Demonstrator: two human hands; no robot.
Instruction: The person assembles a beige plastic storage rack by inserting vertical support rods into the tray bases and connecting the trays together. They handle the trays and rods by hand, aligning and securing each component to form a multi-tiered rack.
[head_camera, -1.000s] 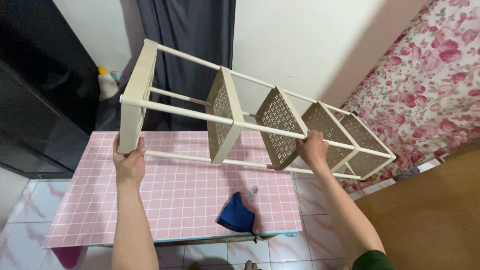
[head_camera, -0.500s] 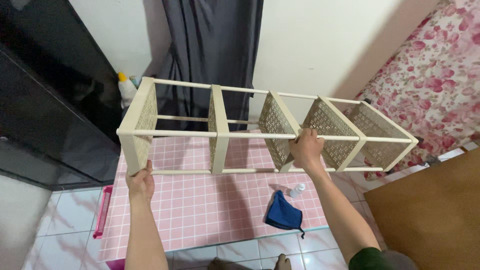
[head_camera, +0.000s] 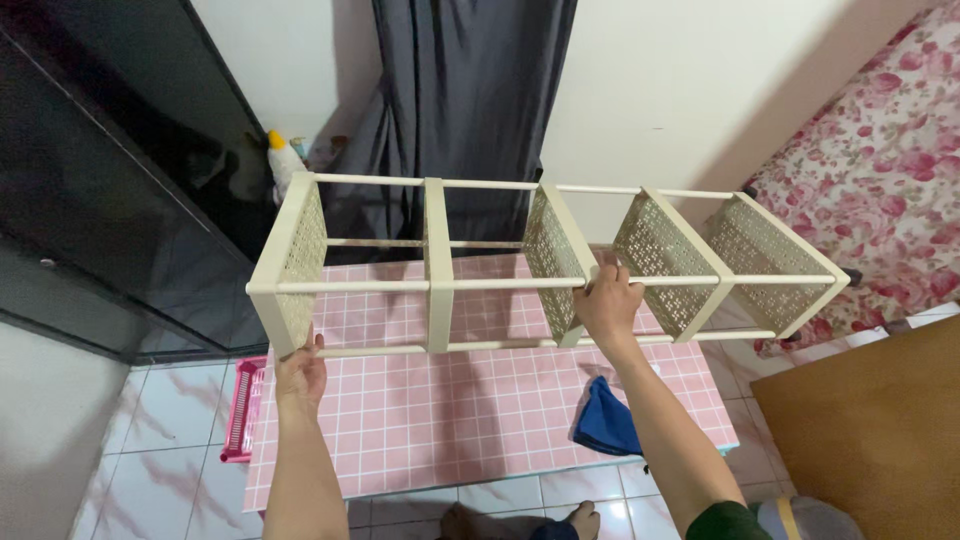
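Note:
I hold a long cream plastic shelf rack (head_camera: 437, 262) on its side, level above a low table with a pink checked top (head_camera: 420, 410). The rack has several perforated shelf panels joined by thin round poles. My left hand (head_camera: 300, 375) grips the lower corner of the end panel at the left. My right hand (head_camera: 606, 303) is closed around the near upper pole, between the third and fourth panels. A blue cloth (head_camera: 605, 420) lies on the table, under my right forearm.
A dark curtain (head_camera: 470, 110) hangs on the white wall behind. A black glossy cabinet (head_camera: 100, 190) stands at the left, a flowered bedspread (head_camera: 880, 170) at the right, a brown wooden surface (head_camera: 880, 430) at lower right. A pink basket (head_camera: 243, 410) lies on the tiled floor.
The rack has swung from a tilt, left end high, to level. The view has shifted, so table and cloth now sit further right, and the pink basket has come into view.

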